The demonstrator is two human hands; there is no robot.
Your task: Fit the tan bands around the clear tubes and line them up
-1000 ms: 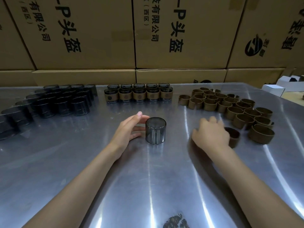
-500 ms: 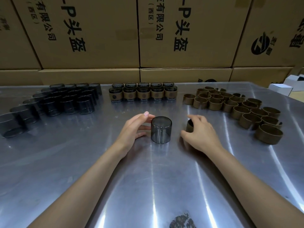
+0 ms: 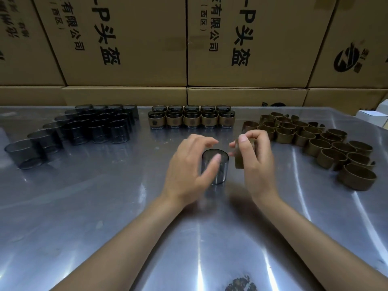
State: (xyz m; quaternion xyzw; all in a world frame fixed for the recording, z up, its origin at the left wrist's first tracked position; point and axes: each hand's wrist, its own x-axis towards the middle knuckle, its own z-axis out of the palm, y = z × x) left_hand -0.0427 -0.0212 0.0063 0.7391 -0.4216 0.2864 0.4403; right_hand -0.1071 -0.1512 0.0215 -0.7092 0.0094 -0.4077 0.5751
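Clear tube (image 3: 216,171) upright on the steel table (image 3: 105,206), axis vertical, open top up. Left hand (image 3: 189,166) curls loosely round it; contact unclear through blur. Right hand (image 3: 255,162) pinches a tan band (image 3: 239,159) just right of the tube, level with its rim. Open room above; loose bands (image 3: 315,141) farther right.

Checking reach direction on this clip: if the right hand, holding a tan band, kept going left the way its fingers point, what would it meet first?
Probably the clear tube under the left hand; depth is uncertain.
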